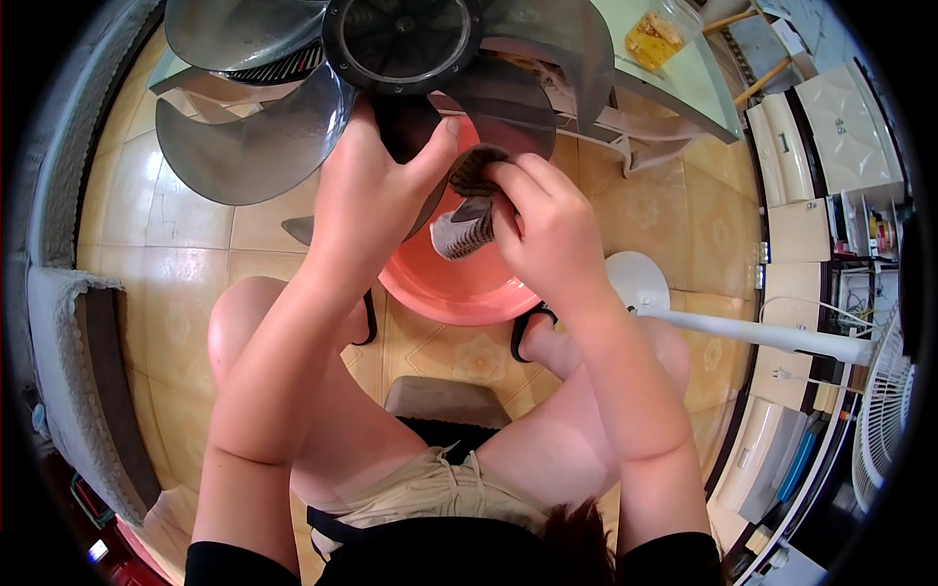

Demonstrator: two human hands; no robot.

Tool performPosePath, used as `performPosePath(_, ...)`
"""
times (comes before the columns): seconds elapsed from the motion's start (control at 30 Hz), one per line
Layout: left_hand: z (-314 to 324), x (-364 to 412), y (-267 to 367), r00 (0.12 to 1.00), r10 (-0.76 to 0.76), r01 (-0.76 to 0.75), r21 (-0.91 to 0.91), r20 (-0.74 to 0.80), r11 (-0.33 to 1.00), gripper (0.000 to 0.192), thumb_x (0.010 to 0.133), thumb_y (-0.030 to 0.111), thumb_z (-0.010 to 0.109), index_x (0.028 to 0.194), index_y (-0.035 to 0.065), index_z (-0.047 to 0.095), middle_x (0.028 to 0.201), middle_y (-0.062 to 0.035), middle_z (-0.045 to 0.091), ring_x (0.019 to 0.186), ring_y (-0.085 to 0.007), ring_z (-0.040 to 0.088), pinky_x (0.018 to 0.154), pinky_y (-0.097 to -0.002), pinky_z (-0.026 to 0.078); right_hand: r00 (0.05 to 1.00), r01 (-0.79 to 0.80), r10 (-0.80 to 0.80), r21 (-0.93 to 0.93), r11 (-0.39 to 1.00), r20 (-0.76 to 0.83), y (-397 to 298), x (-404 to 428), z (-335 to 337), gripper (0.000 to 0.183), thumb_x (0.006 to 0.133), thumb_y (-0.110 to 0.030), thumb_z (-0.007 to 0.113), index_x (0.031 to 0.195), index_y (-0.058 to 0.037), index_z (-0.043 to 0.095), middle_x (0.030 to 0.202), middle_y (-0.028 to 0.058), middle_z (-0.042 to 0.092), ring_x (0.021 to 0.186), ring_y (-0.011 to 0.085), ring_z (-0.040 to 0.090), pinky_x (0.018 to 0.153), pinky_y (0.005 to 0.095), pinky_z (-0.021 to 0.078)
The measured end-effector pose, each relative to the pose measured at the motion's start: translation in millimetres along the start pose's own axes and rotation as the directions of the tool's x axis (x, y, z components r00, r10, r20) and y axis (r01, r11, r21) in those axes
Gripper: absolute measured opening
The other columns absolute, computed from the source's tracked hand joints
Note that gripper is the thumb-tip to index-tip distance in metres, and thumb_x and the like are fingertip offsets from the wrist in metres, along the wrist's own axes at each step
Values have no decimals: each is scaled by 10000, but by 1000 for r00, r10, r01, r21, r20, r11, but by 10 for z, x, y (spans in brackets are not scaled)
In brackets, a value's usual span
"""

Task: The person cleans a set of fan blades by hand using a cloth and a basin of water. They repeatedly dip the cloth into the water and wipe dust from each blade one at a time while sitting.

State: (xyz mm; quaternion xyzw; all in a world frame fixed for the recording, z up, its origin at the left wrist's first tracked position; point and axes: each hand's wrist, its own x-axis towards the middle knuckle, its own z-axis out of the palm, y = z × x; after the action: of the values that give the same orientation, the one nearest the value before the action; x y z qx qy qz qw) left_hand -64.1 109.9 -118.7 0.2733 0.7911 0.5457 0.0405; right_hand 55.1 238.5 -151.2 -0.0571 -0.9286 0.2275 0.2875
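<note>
A large fan impeller with grey translucent plastic blades (249,143) and a round black hub (401,36) fills the top centre. My left hand (374,172) grips one dark blade just below the hub, thumb on its right side; the fingers behind it are partly hidden. In my right hand (546,212) is a striped brown and grey cloth (469,227), pinched between thumb and fingers beside that blade. Beneath both hands, a pink plastic basin (462,304) stands on the floor between my feet. The cloth hangs over the basin.
A glass-topped table (681,95) stands ahead, bearing a clear container of yellowish contents (656,36). A white standing fan (769,333) lies across the right side, near cream cabinets (791,293). A grey fabric-covered seat (69,366) is at the left, a grey stool (447,399) under me.
</note>
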Motion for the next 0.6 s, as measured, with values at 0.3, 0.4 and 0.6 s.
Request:
performPosePath(0.3, 24, 92, -82, 996, 1, 5, 63, -88, 998, 476, 831, 331, 719, 1047, -68, 577, 870, -168, 663, 786, -255, 630, 762, -347, 502, 993, 57, -59, 29, 998, 105, -71, -100, 29, 257, 713, 1, 656, 966, -39, 644, 947, 93, 615, 841, 289, 619, 697, 385, 527)
performPosePath(0.4, -78, 212, -118, 989, -4, 15, 73, -149, 997, 488, 833, 353, 716, 1035, -69, 579, 878, -175, 661, 794, -260, 629, 766, -346, 500, 992, 11, -30, 145, 989, 125, -36, -105, -44, 236, 743, 6, 650, 974, -37, 637, 965, 89, 620, 841, 271, 629, 696, 354, 529)
performPosePath(0.6, -272, 341, -149, 977, -39, 36, -21, -209, 999, 501, 844, 383, 712, 1009, -74, 589, 872, -137, 642, 810, -229, 606, 785, -340, 483, 948, -318, 260, 590, 742, 184, 93, -94, -280, 202, 876, -14, 608, 1077, -30, 600, 991, 42, 623, 898, 168, 624, 777, 287, 507)
